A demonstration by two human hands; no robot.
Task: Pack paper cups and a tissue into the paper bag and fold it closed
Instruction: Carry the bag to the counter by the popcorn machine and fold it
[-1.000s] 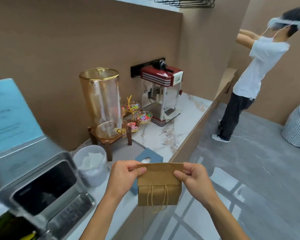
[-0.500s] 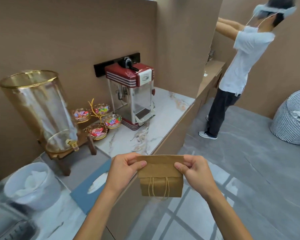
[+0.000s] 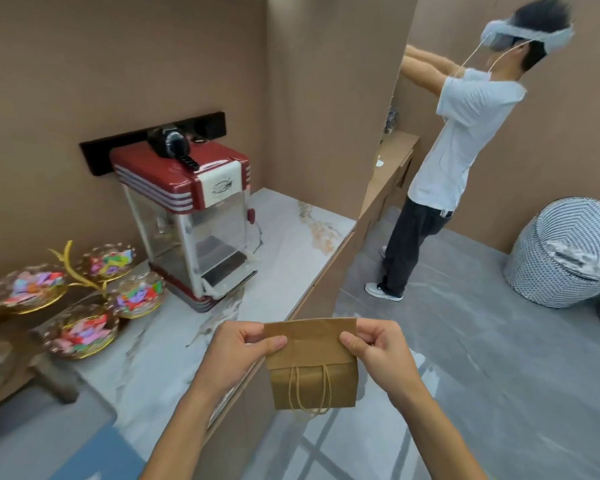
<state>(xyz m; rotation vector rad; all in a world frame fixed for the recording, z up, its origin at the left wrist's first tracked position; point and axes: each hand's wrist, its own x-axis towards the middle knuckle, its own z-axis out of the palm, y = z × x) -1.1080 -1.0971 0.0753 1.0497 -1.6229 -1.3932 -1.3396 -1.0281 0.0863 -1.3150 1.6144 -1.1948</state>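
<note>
Folding stage, by the look of it: paper bag [image 3: 312, 368] held up in the air in front of the body, out past the edge of the marble table [image 3: 284, 244] and over the grey floor [image 3: 465, 358], not resting on anything. Top flap already turned down over the front, its lower edge lying just above the twine handles [image 3: 310, 388] that hang against the front panel. Left hand [image 3: 238, 351] pinching the upper left corner of the flap, thumb on the front face; right hand [image 3: 378, 348] pinching the upper right corner the same way. No paper cups or tissue in sight; presumably inside, though impossible to confirm through the paper. Next, probably: pressing the crease flat along its whole width, perhaps rolling down once more, keeping both corners level so the fold stays straight, then setting down on the table, clear of the popcorn machine [image 3: 187, 216].
</note>
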